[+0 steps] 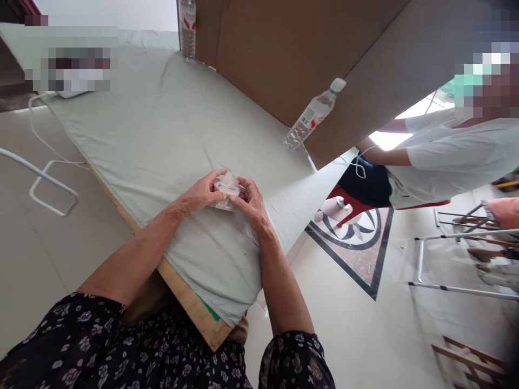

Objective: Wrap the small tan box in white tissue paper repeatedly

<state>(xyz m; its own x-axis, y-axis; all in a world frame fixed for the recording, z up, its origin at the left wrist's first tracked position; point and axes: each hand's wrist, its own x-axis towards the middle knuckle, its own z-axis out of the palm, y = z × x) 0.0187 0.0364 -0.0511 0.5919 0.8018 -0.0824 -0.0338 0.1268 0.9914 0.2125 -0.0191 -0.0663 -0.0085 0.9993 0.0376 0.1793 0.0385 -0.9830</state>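
Near the table's front corner, a small clear plastic packet (227,186) with something pale inside is between my two hands. My left hand (201,193) grips its left side, thumb and fingers pressed on it. From the other side my right hand (252,201) pinches it with curled fingers. What exactly the packet contains is too small to make out. More crumpled clear plastic (250,235) lies beside my right wrist. Under both hands is a pale green cloth (133,129) spread over the table.
A large brown cardboard panel (279,59) stands across the table. One water bottle (310,114) leans against it; another bottle (188,29) stands at its far end. On the right sits a person in a white shirt (458,156). A white cable (40,129) hangs at left.
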